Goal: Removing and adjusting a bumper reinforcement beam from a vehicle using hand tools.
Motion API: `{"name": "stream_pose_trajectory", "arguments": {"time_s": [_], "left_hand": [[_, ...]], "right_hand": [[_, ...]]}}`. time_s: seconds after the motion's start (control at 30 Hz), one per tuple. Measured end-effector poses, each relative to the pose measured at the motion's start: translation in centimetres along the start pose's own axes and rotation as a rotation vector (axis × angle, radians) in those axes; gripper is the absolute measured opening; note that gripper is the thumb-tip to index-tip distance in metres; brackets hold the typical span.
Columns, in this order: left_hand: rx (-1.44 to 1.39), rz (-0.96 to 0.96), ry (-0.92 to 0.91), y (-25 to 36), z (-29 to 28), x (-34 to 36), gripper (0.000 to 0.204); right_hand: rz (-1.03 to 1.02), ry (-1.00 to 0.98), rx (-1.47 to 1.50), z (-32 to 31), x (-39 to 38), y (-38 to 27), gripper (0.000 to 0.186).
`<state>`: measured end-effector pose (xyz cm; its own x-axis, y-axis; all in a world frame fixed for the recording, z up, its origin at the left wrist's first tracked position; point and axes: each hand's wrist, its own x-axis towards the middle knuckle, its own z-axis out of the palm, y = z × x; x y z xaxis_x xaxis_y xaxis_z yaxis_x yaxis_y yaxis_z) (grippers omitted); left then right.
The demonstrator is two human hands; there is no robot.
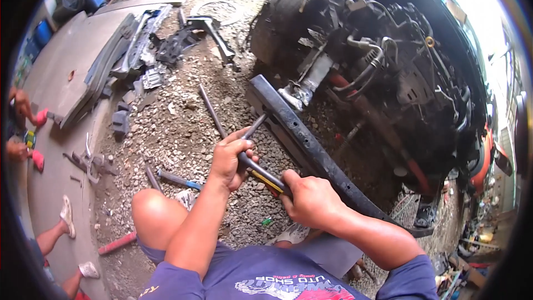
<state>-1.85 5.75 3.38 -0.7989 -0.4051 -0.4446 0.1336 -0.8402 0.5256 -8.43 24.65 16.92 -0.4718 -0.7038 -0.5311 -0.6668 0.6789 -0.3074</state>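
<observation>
A long black bumper beam with holes along its face lies diagonally across the gravel in front of me. My left hand is closed around a dark metal rod, whose far end meets the beam's side. From that fist a thick black bar runs down to my right hand, wrapped around its lower end. Whether rod and bar are one bent piece I cannot tell. Behind them shows a yellow-and-black handle, partly hidden. A grey pipe reaches away from beside my left hand.
A stripped car front with exposed hoses stands at the right. Broken car parts lie at the upper left. A blue-handled tool and a red bar rest near my knee. Another person's hands show at the left edge.
</observation>
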Motion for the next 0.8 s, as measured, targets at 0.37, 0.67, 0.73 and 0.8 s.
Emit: {"name": "stream_pose_trajectory", "arguments": {"time_s": [0.37,0.67,0.73,0.8], "left_hand": [[0.550,0.258,0.063,-0.5,-0.4,0.9,0.044],[1.148,0.726,0.094,1.2,-3.9,0.1,0.037],[1.199,0.888,0.058,-1.3,-5.0,3.0,0.041],[0.751,0.183,-0.087,-1.1,-0.2,2.3,0.048]], "right_hand": [[-0.330,0.562,0.304,16.1,10.0,9.0,0.035],[-0.471,0.482,0.480,22.3,18.2,5.7,0.030],[-0.133,0.129,0.490,22.2,16.8,7.6,0.043],[-0.235,0.224,0.520,18.6,10.7,10.4,0.043]]}}
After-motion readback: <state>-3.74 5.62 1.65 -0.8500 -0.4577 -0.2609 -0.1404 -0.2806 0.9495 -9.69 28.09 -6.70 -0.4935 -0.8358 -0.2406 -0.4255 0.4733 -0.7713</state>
